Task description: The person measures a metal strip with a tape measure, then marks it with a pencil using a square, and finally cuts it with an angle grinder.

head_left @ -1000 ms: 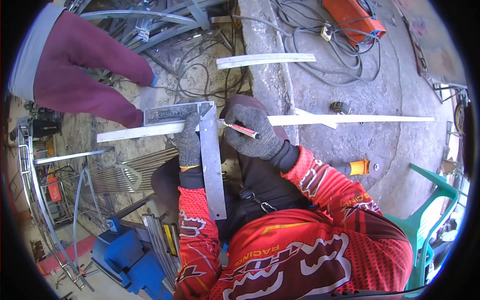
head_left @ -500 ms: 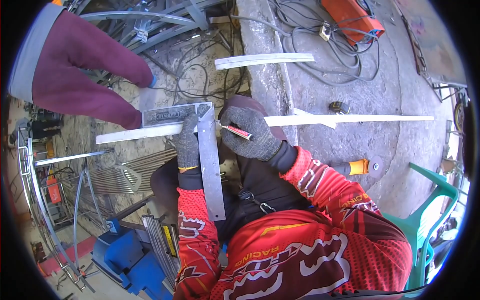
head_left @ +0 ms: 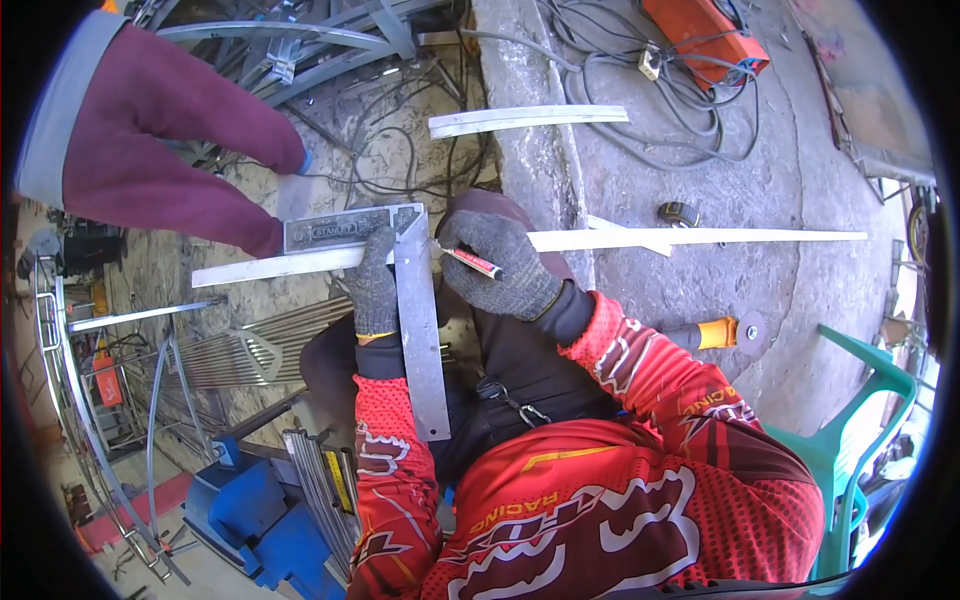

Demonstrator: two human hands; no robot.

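Observation:
A try square (head_left: pixel 422 340) has its thick handle along a long pale metal bar (head_left: pixel 700 237), and its blade points down toward my lap. My left hand (head_left: pixel 375 285), in a grey knit glove, is closed around the bar and the square near their corner. In my gloved right hand (head_left: pixel 505 265) is a marker (head_left: pixel 472 262) with a red and white label. Its tip end is just right of the blade's edge; whether it touches the bar cannot be made out. The bar passes behind both hands.
A person in maroon trousers (head_left: pixel 190 130) stands at the upper left. On the floor are a short bar (head_left: pixel 530 121), a tape measure (head_left: pixel 679 214), an angle grinder (head_left: pixel 715 334), cables and an orange machine (head_left: pixel 708 40). A green chair (head_left: pixel 850 420) stands at right, a blue object (head_left: pixel 250 520) lower left.
The marker in my right hand has tilted and shifted very slightly to the left. My left hand, the square and the bar are practically where they were.

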